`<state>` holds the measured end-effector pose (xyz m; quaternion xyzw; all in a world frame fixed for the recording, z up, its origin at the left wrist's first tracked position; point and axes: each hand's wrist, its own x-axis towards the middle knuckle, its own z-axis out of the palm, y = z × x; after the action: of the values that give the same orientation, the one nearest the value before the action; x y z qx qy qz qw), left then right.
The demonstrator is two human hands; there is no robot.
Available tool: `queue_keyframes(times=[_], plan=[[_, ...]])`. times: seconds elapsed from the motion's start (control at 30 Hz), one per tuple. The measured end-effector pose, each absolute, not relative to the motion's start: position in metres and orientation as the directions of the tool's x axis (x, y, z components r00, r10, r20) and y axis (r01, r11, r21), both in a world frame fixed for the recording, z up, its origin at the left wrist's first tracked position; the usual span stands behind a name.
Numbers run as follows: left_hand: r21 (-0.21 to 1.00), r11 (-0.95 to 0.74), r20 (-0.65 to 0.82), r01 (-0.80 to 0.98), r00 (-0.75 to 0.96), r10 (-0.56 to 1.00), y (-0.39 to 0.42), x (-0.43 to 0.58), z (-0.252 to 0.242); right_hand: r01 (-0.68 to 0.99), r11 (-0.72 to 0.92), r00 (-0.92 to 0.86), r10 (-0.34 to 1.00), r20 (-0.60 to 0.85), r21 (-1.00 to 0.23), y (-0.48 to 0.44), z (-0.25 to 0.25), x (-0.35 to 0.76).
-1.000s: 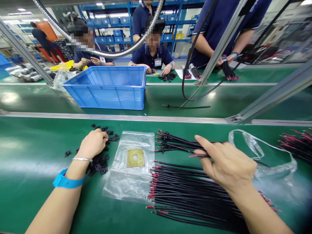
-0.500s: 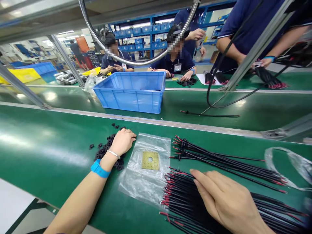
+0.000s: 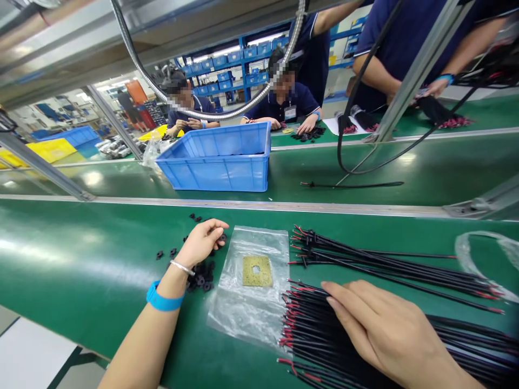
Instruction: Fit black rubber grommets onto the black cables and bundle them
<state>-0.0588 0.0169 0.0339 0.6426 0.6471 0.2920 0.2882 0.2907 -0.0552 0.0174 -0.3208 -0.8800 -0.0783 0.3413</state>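
Observation:
My left hand is closed over the pile of small black rubber parts, with one black rubber part between its thumb and fingers. My right hand lies over a dense row of black cables with red and bare wire ends. Its thumb and index finger are pinched at a cable near the top of that row. Between my hands a clear plastic bag lies flat, with a yellowish square pad on it that has a hole in its middle.
Another bundle of black cables, with black parts near its left ends, lies behind my right hand. Clear plastic is at the right. Beyond the metal rail stands a blue bin. Co-workers sit and stand across the bench.
My left hand has turned and lifted slightly, and a black rubber part now shows in its fingers. My right hand keeps its place on the cables. The camera view has shifted slightly.

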Motion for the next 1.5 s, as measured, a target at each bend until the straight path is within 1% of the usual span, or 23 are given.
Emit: queue_keyframes(times=[0.1,0.2,0.27,0.3,0.33,0.37,0.4,0.43,0.47,0.5,0.57,0.6,0.63,0.67,0.7,0.77,0.8,0.83,0.9,1.03,1.2,1.33,1.5], plan=[[0.861,0.033,-0.073,0.507,0.06,0.996,0.015,-0.042,0.03,0.622,0.777,-0.554,0.527,0.644,-0.101,-0.055,0.017,0.291],[0.92,0.052,-0.11,0.387,0.129,0.986,0.01,-0.021,0.023,0.633,0.766,-0.545,0.543,0.639,-0.111,-0.055,0.017,0.291],[0.93,0.019,-0.081,0.367,0.156,0.984,0.003,-0.007,0.017,0.638,0.762,-0.543,0.547,0.637,-0.111,-0.055,0.018,0.291],[0.911,-0.047,-0.023,0.41,0.164,0.986,-0.002,0.001,0.015,0.639,0.761,-0.543,0.549,0.635,-0.111,-0.055,0.017,0.291],[0.859,-0.147,0.063,0.491,0.185,0.981,-0.007,0.008,0.013,0.64,0.76,-0.544,0.551,0.633,-0.111,-0.054,0.017,0.291],[0.759,-0.266,0.151,0.594,0.237,0.96,-0.012,0.014,0.012,0.642,0.759,-0.544,0.554,0.631,-0.113,-0.054,0.017,0.291],[0.617,-0.38,0.212,0.689,0.32,0.923,-0.017,0.02,0.012,0.643,0.757,-0.543,0.557,0.628,-0.115,-0.054,0.017,0.291],[0.468,-0.474,0.222,0.746,0.42,0.88,-0.021,0.024,0.012,0.644,0.756,-0.542,0.559,0.628,-0.118,-0.054,0.017,0.29],[0.344,-0.541,0.19,0.767,0.507,0.841,-0.024,0.028,0.013,0.645,0.755,-0.539,0.56,0.63,-0.119,-0.054,0.017,0.29],[0.263,-0.58,0.136,0.771,0.565,0.814,-0.026,0.031,0.013,0.646,0.754,-0.536,0.56,0.632,-0.122,-0.054,0.017,0.29],[0.219,-0.589,0.054,0.778,0.593,0.803,-0.027,0.033,0.015,0.642,0.756,-0.527,0.554,0.644,-0.125,-0.055,0.018,0.289],[0.247,-0.568,0.049,0.785,0.575,0.817,-0.027,0.033,0.016,0.639,0.758,-0.523,0.551,0.65,-0.129,-0.055,0.019,0.288],[0.311,-0.527,0.06,0.791,0.537,0.841,-0.027,0.034,0.017,0.636,0.76,-0.518,0.55,0.655,-0.135,-0.056,0.019,0.287],[0.418,-0.465,0.069,0.78,0.483,0.873,-0.027,0.034,0.017,0.633,0.761,-0.513,0.552,0.657,-0.144,-0.057,0.02,0.286],[0.563,-0.379,0.067,0.735,0.417,0.906,-0.027,0.035,0.018,0.628,0.762,-0.509,0.554,0.658,-0.156,-0.058,0.02,0.285],[0.845,-0.158,0.001,0.51,0.296,0.955,-0.031,0.04,0.02,0.616,0.766,-0.505,0.564,0.653,-0.186,-0.06,0.019,0.282],[0.929,-0.049,-0.05,0.366,0.258,0.965,-0.034,0.043,0.021,0.607,0.77,-0.506,0.567,0.65,-0.199,-0.061,0.018,0.281],[0.971,0.037,-0.095,0.235,0.24,0.966,-0.037,0.047,0.023,0.598,0.773,-0.51,0.569,0.645,-0.21,-0.061,0.017,0.28],[0.989,0.132,-0.143,0.062,0.226,0.964,-0.044,0.054,0.027,0.588,0.778,-0.519,0.575,0.632,-0.224,-0.062,0.014,0.279],[0.971,0.213,-0.179,-0.109,0.259,0.949,-0.051,0.061,0.031,0.595,0.766,-0.517,0.596,0.614,-0.242,-0.061,0.013,0.279],[0.969,0.216,-0.18,-0.119,0.255,0.95,-0.052,0.06,0.03,0.591,0.769,-0.511,0.59,0.625,-0.243,-0.062,0.017,0.278],[0.952,0.247,-0.194,-0.179,0.27,0.943,-0.054,0.062,0.031,0.602,0.756,-0.511,0.611,0.605,-0.256,-0.063,0.017,0.278],[0.962,0.202,-0.157,-0.185,0.23,0.96,-0.06,0.066,0.034,0.644,0.737,-0.514,0.615,0.598,-0.204,-0.065,0.017,0.279]])
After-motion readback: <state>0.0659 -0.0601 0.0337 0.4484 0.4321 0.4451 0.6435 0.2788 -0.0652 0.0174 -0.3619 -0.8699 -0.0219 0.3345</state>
